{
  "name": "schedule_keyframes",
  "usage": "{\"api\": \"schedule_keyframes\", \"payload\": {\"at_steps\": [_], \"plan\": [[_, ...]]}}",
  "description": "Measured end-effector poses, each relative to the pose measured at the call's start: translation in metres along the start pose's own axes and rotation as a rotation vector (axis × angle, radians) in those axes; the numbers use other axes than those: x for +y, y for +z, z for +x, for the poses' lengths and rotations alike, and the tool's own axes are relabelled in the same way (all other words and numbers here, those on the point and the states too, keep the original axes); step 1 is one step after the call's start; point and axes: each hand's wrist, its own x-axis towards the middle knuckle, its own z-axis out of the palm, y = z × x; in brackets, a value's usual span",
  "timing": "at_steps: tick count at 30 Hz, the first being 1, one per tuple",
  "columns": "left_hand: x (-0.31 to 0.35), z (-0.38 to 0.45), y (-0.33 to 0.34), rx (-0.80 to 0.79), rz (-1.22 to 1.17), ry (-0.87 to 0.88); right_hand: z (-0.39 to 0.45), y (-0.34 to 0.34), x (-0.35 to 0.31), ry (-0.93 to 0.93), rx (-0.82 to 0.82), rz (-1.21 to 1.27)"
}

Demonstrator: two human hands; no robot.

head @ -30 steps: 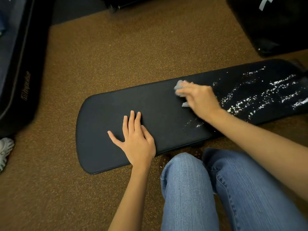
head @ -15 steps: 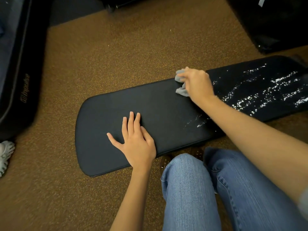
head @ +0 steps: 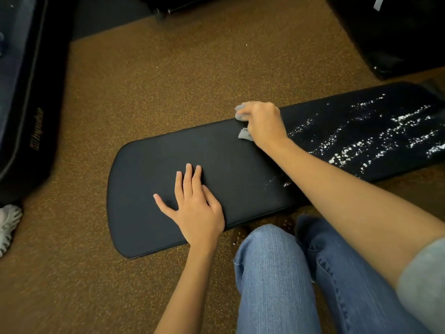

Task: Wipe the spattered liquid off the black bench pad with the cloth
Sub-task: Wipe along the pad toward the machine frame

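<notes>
At the bench pad's far edge, the right hand bunches a grey cloth (spatter just beside); the left hand lies flat, fingers spread.

Long black padded bench pad lies flat on the brown speckled carpet floor, running from lower left up toward the right edge of view. Left hand rests flat on the pad's near-left part. Right hand sits at the pad's far edge, mid-length, closed over a small grey cloth that touches the pad. White spattered liquid covers the pad right of the right hand; a few drops lie near the front edge beside the right forearm. Knees in blue denim jeans sit in front of the pad. Dark equipment frame stands on the floor far left; a white shoe just in front of it.
</notes>
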Motion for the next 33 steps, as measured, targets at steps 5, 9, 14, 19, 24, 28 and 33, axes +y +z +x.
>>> {"api": "schedule_keyframes", "payload": {"at_steps": [5,9,14,19,24,28,33], "plan": [[-0.001,-0.001,0.000,-0.003,0.005,-0.002,-0.045,0.047,-0.058,-0.381,-0.167,-0.095],[-0.003,-0.002,-0.001,-0.013,0.007,0.005,-0.046,0.035,-0.044,-0.506,-0.177,0.018],[-0.001,-0.001,0.000,-0.010,0.003,-0.004,-0.006,-0.001,0.007,-0.138,-0.055,0.106],[0.001,-0.001,-0.001,-0.009,0.003,-0.012,-0.020,0.030,-0.041,-0.235,-0.098,-0.087],[-0.001,-0.003,0.000,0.000,0.002,0.002,-0.034,0.041,-0.052,-0.443,-0.242,-0.010],[0.000,-0.001,0.001,0.004,0.005,-0.009,-0.003,0.021,-0.021,-0.092,-0.037,0.099],[-0.001,-0.003,0.001,-0.018,0.048,0.001,-0.034,0.055,-0.062,-0.362,-0.186,-0.047]]}}
